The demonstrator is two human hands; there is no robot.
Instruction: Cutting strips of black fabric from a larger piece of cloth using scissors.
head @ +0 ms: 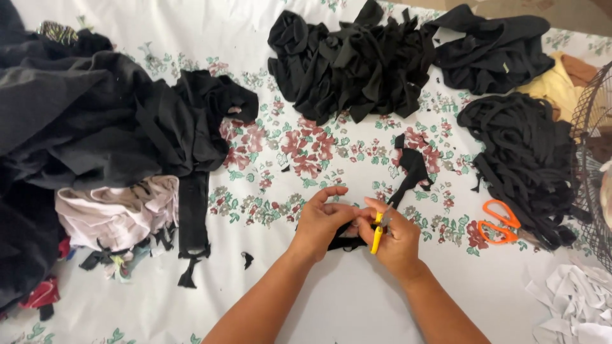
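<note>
My left hand pinches one end of a narrow black fabric strip that runs up and to the right over the floral cloth. Close beside it, my right hand grips a small yellow-handled cutter and also touches the strip. Both hands meet at the lower middle of the view. The part of the strip between the fingers is mostly hidden.
Black fabric piles lie at the top centre, top right, right and left. Orange scissors rest right of my hands. Pinkish cloth sits at left, white scraps at the lower right, a fan grille at the right edge.
</note>
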